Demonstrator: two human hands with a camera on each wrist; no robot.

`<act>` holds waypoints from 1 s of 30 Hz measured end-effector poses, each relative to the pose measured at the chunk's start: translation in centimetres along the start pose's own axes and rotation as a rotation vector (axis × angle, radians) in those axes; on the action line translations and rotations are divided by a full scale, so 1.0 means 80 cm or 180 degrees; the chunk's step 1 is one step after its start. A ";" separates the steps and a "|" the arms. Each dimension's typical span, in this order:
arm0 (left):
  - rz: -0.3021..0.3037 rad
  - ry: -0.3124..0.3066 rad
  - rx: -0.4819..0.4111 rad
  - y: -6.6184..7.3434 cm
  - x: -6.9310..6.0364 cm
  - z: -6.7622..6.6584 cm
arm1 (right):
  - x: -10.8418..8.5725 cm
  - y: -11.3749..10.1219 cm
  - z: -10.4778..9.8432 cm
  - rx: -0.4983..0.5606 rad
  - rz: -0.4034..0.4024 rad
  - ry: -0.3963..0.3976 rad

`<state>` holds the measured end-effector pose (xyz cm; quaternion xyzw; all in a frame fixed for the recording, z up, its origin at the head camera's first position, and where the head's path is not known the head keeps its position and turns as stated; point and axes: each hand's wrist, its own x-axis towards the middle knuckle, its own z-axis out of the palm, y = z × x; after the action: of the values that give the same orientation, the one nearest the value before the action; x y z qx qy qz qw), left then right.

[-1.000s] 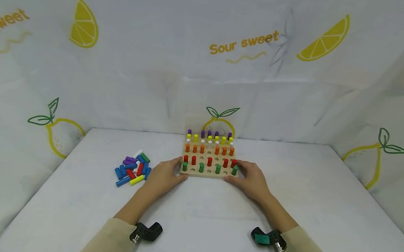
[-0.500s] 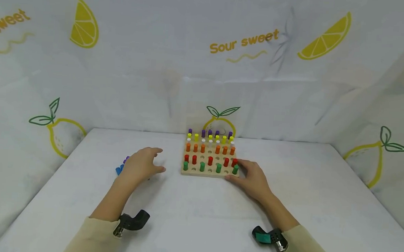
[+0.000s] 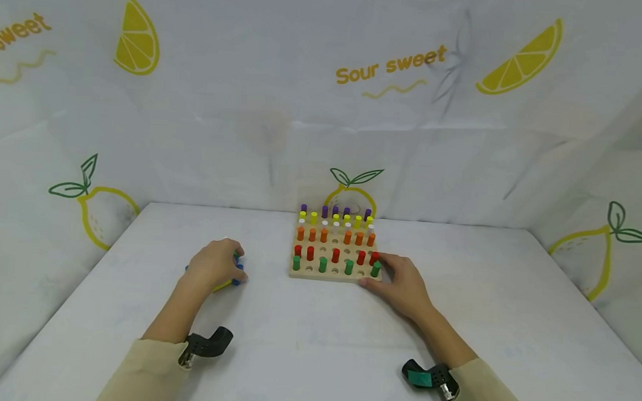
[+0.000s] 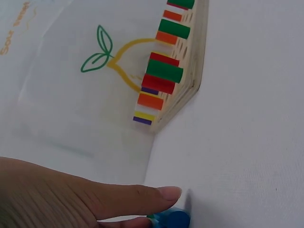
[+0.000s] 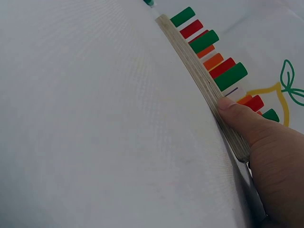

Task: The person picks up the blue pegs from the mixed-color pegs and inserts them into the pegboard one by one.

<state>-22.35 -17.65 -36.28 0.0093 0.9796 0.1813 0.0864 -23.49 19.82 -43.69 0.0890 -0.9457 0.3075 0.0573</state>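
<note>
1. Leftward from the pegboard, over 1 second, the left hand has moved off the board's edge to the loose pegs; the right hand has stayed at the board's near right corner.

2. Left fingers: in the head view, thumb and forefinger stand apart with pegs showing between them. In the left wrist view, the thumb tip lies just beside a blue peg; whether it is pinched, I cannot tell.

3. Right fingers: the thumb presses on the board's front edge and the other fingers, mostly hidden, lie around its right side, gripping the corner.

4. The board lies flat near the table's middle, 4 green pegs upright in its front row with bare holes between them.

5. Main risk, as I judge it: the loose pegs are round and crowded, so an off-centre pinch could roll 1 away or bring up 2 together. A yellow peg just beside the thumb could be nudged.

6. Should the right thumb push unevenly, the board might swivel, since only 1 corner is gripped.
</note>
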 end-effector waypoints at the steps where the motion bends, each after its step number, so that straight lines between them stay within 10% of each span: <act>1: 0.0009 0.0013 -0.0003 -0.001 0.001 0.002 | 0.000 0.000 0.000 -0.0006 -0.0005 0.0001; 30: 0.0311 0.0106 -0.0024 0.002 0.007 0.016 | -0.001 -0.002 -0.001 -0.0018 0.0064 -0.0013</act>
<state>-22.70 -16.98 -37.49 0.0537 0.9786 0.1892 0.0611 -23.40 19.74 -43.50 0.0800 -0.9475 0.3053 0.0525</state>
